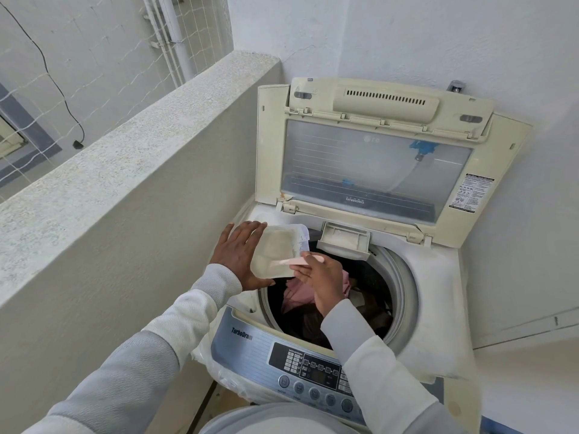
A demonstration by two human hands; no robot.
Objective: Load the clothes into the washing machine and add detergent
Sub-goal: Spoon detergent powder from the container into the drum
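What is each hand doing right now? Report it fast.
Left hand: open, straight fingers supporting the detergent pouch.
Right hand: pinches the pink scoop.

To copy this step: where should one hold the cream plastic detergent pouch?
Support the cream plastic detergent pouch from the left, behind its flat side, as the left hand does: it is limp, its mouth facing the pink plastic scoop.
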